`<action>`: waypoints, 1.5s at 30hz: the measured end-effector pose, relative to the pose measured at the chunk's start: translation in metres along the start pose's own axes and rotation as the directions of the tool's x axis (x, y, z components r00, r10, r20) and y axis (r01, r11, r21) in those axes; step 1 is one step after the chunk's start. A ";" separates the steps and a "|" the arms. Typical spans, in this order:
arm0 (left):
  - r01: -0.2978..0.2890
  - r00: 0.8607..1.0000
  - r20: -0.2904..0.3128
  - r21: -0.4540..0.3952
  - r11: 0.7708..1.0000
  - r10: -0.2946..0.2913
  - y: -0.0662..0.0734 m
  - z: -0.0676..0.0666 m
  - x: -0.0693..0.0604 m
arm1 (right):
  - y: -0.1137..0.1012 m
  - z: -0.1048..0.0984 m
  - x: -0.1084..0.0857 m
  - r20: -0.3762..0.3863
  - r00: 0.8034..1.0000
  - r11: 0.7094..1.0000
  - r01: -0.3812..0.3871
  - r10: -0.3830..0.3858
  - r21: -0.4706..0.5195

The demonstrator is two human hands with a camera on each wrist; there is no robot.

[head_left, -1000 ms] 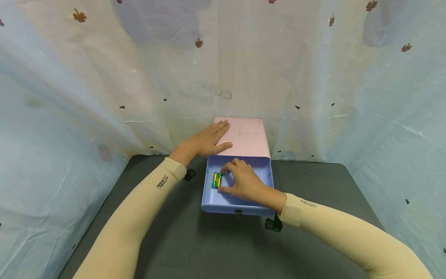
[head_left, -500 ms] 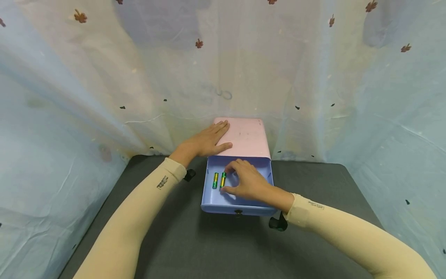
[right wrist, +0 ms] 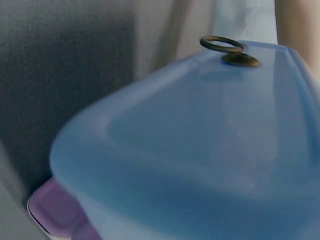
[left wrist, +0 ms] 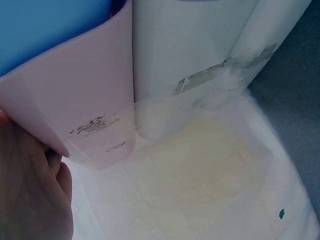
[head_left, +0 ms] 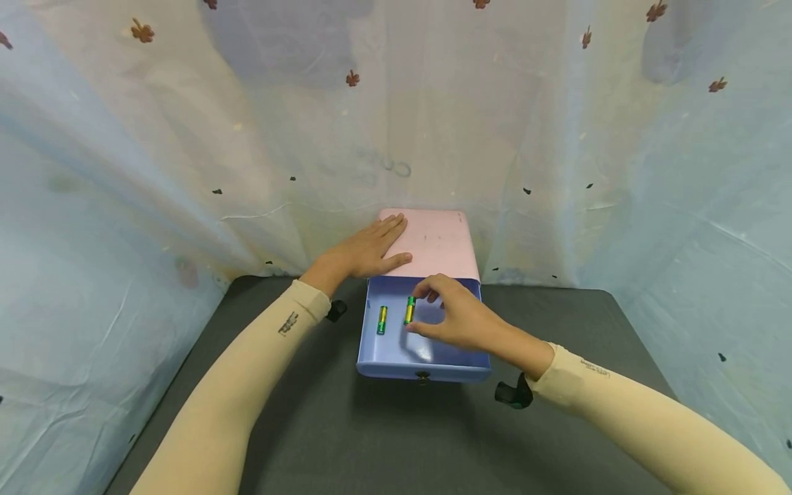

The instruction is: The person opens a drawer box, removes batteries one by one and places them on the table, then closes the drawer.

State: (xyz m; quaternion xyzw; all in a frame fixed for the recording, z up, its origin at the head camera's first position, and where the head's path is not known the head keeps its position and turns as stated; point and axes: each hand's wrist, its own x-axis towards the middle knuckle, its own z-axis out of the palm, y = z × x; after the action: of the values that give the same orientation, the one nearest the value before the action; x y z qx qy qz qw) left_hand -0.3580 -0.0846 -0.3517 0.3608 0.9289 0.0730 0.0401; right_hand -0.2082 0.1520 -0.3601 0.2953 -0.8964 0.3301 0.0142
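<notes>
In the head view my left hand point(head_left: 370, 251) rests on the pink top point(head_left: 436, 240) of a small drawer box, fingers spread. The left wrist view catches part of that hand point(left wrist: 37, 185) beside the pink casing point(left wrist: 95, 90). A blue drawer point(head_left: 433, 370) is pulled out at the front. Above it, my right hand point(head_left: 460, 316) pinches a green-and-yellow battery point(head_left: 410, 311) between thumb and fingertips. A second battery point(head_left: 382, 320) of the same colours lies in the drawer's left part. The right wrist view is filled by the blue drawer front point(right wrist: 190, 135).
A ring pull point(right wrist: 222, 46) sits on the drawer front. The box stands near the back of the dark table point(head_left: 402, 440). Behind it hangs a pale patterned sheet point(head_left: 433, 137). At the lower left of the right wrist view is a purple part point(right wrist: 57, 207).
The two batteries were side by side. My right hand has drawn one away to the right and up, leaving the other in place. The left hand has stayed on the pink top.
</notes>
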 end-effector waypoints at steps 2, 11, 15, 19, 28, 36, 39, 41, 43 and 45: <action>0.000 1.000 0.000 -0.003 1.000 0.000 0.000 0.000 0.000 | 0.001 -0.005 -0.003 -0.006 1.000 1.000 0.003 -0.003 0.009; 0.007 1.000 0.003 -0.007 1.000 -0.007 0.001 0.000 0.000 | 0.005 -0.024 -0.015 -0.021 0.999 0.999 0.025 -0.024 0.028; 0.006 1.000 0.010 -0.014 1.000 -0.006 0.001 -0.002 -0.001 | 0.008 -0.031 -0.021 -0.026 0.999 0.999 0.041 -0.041 0.017; 0.006 1.000 0.016 -0.015 1.000 -0.005 0.002 -0.002 -0.001 | 0.012 -0.039 -0.028 -0.031 0.999 0.999 0.042 -0.042 0.009; -0.015 1.000 0.019 -0.002 1.000 0.015 -0.001 -0.001 0.001 | 0.021 -0.058 -0.048 -0.055 0.998 0.999 -0.032 0.032 0.000; -0.006 1.000 0.015 -0.002 1.000 0.006 0.000 -0.001 0.001 | 0.035 -0.072 -0.065 -0.082 0.994 0.997 -0.069 0.066 -0.041; -0.005 1.000 0.017 -0.002 1.000 0.005 0.000 -0.001 0.001 | 0.044 -0.076 -0.072 -0.091 0.993 0.996 -0.079 0.074 -0.052; -0.005 1.000 0.019 0.003 1.000 0.005 0.000 -0.001 0.001 | 0.051 -0.079 -0.075 -0.098 0.992 0.995 -0.086 0.081 -0.048; -0.004 1.000 0.019 0.005 1.000 0.004 0.000 0.000 0.001 | 0.058 -0.081 -0.077 -0.105 0.991 0.995 -0.088 0.082 -0.046; -0.004 1.000 0.019 0.005 1.000 0.004 0.000 0.000 0.001 | 0.065 -0.082 -0.080 -0.109 0.991 0.995 -0.085 0.080 -0.043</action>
State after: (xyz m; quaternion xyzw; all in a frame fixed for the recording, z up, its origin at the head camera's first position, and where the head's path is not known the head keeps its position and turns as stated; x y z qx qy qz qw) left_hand -0.3593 -0.0840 -0.3515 0.3634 0.9280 0.0676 0.0478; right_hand -0.1913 0.2818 -0.3514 0.2395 -0.9134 0.3244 0.0559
